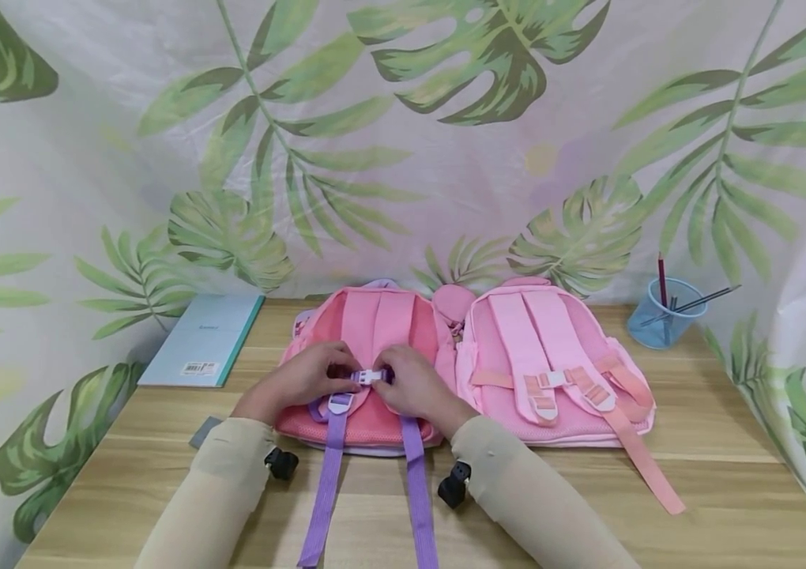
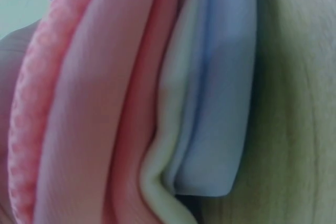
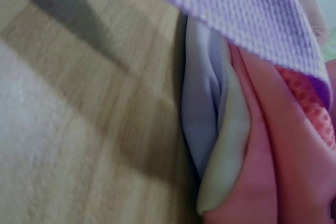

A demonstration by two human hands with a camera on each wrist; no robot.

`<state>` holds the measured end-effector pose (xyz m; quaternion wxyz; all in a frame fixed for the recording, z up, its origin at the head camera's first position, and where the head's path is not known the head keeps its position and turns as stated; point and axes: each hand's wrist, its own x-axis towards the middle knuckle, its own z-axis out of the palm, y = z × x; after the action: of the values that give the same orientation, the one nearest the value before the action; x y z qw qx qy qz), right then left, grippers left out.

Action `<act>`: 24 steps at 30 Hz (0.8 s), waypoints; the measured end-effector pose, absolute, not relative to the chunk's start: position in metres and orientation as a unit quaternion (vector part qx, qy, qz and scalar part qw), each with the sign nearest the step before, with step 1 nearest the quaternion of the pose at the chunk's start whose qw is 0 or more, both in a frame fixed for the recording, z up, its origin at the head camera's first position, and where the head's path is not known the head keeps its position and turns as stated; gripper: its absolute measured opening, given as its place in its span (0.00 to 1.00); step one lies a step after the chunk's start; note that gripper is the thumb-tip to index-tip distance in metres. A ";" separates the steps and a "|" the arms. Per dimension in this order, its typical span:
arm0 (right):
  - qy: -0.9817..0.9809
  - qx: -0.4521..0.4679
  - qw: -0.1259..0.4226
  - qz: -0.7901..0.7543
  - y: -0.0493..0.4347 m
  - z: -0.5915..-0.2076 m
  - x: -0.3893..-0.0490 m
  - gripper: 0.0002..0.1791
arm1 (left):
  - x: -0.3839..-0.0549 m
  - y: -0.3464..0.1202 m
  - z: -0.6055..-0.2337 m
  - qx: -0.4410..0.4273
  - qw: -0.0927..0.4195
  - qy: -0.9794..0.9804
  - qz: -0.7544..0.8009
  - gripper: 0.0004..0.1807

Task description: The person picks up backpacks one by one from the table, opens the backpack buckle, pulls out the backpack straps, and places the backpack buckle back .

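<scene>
A coral-pink backpack lies with its strap side up on the table. Across its shoulder straps, a white plastic buckle on short purple webbing sits between both hands. My left hand pinches the buckle's left end, and the right hand grips its right end. Two long purple straps trail from the bag toward the front. In the left wrist view, the bag's layered pink side fills much of the picture. The right wrist view has a purple strap crossing over the bag's edge.
A second, lighter pink backpack lies right beside the first, its peach strap trailing forward. A light-blue notebook is at the back left, a blue pen cup with pencils at the back right. A grey flat piece lies near the left forearm.
</scene>
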<state>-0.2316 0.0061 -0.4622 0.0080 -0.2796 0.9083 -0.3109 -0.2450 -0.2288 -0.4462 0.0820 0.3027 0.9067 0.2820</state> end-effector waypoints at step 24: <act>0.897 -0.255 0.021 -0.361 0.017 -0.450 -0.226 0.15 | -0.242 -0.233 -0.446 0.294 0.081 0.905 0.297 0.08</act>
<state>-0.2261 0.0165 -0.4496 0.0209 -0.2551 0.8967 -0.3610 -0.2424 -0.2329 -0.4463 0.0810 0.2937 0.9051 0.2967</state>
